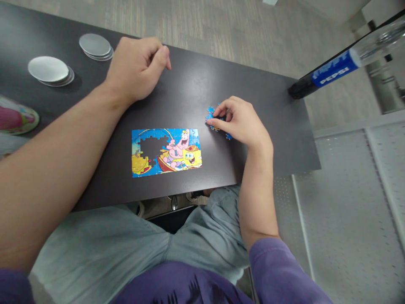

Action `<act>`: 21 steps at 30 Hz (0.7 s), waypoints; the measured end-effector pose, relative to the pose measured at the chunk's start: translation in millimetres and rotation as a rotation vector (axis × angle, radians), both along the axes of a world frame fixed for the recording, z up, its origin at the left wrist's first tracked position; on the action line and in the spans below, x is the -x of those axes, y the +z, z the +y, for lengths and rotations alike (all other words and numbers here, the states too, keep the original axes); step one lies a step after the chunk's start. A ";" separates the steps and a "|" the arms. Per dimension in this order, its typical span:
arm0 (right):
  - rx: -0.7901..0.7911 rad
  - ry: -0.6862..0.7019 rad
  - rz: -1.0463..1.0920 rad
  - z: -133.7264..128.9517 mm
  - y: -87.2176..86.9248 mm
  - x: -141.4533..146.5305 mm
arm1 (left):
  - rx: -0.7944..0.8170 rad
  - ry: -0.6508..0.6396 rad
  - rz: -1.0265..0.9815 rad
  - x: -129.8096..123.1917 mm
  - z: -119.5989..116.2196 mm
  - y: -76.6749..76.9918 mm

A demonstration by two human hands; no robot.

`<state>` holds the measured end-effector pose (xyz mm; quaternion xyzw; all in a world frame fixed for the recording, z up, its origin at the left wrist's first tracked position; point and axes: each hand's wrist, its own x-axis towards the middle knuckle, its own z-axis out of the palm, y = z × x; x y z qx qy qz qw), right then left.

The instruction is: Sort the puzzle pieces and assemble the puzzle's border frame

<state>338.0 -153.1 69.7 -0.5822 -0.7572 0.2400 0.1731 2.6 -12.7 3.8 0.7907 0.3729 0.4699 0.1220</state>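
Observation:
A cartoon jigsaw puzzle [192,158] lies on the dark table, its frame and right part joined, with an irregular gap left of centre. To its upper right is a small pile of loose blue pieces [210,113]. My right hand [242,120] is over that pile, thumb and fingertips closing around pieces; which piece lies between them is hidden. My left hand [139,67] rests near the table's far edge, above the puzzle, fingers curled into a loose fist. Nothing shows in it.
Two stacks of round silver discs, one nearer [48,69] and one farther [95,44], stand at the upper left. A colourful rounded container [19,116] is at the left edge. A Pepsi bottle [335,72] stands at the table's right end.

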 end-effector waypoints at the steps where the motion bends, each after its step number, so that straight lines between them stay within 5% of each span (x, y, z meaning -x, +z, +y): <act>1: -0.012 -0.013 -0.020 0.6 -1.2 1.9 | 0.006 -0.005 0.000 0.3 0.4 -0.3; 21: 0.069 -0.063 0.119 -0.5 0.8 4.7 | 0.006 -0.007 0.042 -1.4 6.6 -3.8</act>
